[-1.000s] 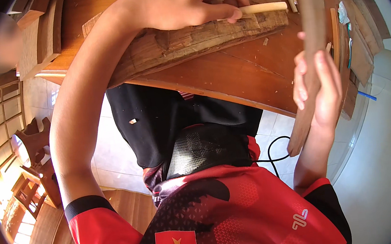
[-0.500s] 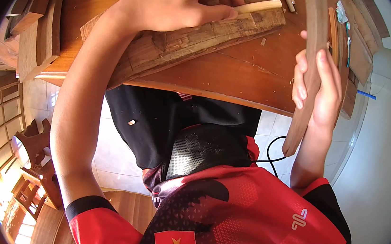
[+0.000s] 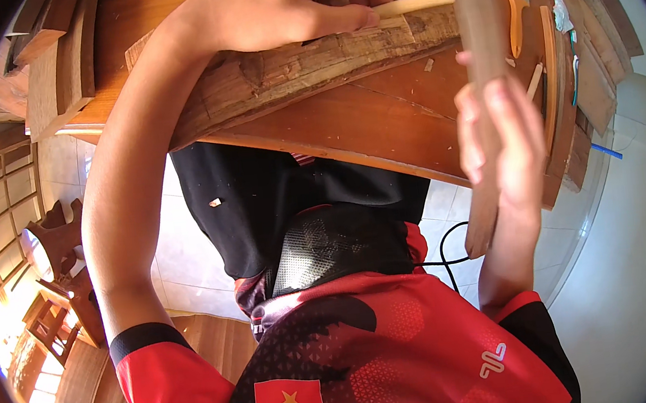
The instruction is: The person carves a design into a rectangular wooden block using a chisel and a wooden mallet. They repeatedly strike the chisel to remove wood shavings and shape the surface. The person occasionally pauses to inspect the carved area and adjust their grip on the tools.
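Observation:
My left hand [image 3: 290, 4] is closed round a slim, pale wooden rod [image 3: 420, 2] above a rough-edged wooden slab [image 3: 271, 81]. The rod points right; whatever lies at its other end is hidden by my fingers. A long, grey-brown wooden bar [image 3: 482, 35] is gripped in my right hand [image 3: 514, 150], which is slightly blurred. The bar stands nearly upright in the picture, and its upper part overlaps the rod's right end. Whether the two touch I cannot tell. Beneath the slab lies a reddish-brown wooden table [image 3: 346, 124].
Right of the bar lies a flat brush [image 3: 514, 12] with an orange handle. Wooden boards [image 3: 585, 40] line the table's right side, and more boards [image 3: 68, 63] are stacked at the far left. Small wood chips [image 3: 428, 65] dot the table. A black cable [image 3: 445, 258] hangs beside my lap.
My right hand has swung the wooden bar leftward, from beside the rod to its end. The brush behind it has come into sight. My left hand keeps its hold, shifted slightly left in the picture.

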`<state>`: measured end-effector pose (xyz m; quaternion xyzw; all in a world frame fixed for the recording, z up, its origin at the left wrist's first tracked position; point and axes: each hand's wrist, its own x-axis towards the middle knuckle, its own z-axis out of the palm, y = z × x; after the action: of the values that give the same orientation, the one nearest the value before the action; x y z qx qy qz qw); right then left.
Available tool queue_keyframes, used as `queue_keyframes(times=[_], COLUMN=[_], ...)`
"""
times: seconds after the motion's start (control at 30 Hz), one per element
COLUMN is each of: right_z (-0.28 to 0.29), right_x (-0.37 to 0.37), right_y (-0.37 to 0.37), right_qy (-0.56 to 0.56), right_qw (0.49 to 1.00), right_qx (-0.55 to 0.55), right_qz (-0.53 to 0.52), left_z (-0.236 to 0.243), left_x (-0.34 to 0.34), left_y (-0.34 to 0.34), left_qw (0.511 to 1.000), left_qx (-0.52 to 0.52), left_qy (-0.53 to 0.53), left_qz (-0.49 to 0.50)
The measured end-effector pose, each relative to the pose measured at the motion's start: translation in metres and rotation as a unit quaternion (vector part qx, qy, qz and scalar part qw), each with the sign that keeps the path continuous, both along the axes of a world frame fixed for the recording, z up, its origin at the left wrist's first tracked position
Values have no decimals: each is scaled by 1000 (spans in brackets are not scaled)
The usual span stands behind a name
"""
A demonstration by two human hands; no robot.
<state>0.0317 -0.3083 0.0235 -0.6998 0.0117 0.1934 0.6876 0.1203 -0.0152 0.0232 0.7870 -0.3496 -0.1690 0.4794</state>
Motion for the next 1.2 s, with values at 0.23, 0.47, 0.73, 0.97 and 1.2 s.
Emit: queue_keyframes(times=[0.23, 0.47, 0.73, 0.97, 1.2], right_z=[-3, 2, 6, 0, 0], right_x=[-9, -8, 0, 3, 6], right_y=[11, 10, 6, -3, -4], right_qy=[-6, 10, 6, 10, 13], right_qw=[999, 1000, 999, 999, 999], right_qx=[-33, 8, 48, 52, 40], right_qz=[-9, 1, 1, -8, -8], left_z=[-14, -5, -7, 1, -10], left_x=[-6, -2, -17, -40, -79], left_y=[-2, 3, 8, 40, 59], left_qw=[997, 997, 996, 992, 965], left_qx=[15, 61, -14, 3, -71], left_qy=[-75, 11, 12, -76, -78], left_qz=[29, 39, 89, 100, 239])
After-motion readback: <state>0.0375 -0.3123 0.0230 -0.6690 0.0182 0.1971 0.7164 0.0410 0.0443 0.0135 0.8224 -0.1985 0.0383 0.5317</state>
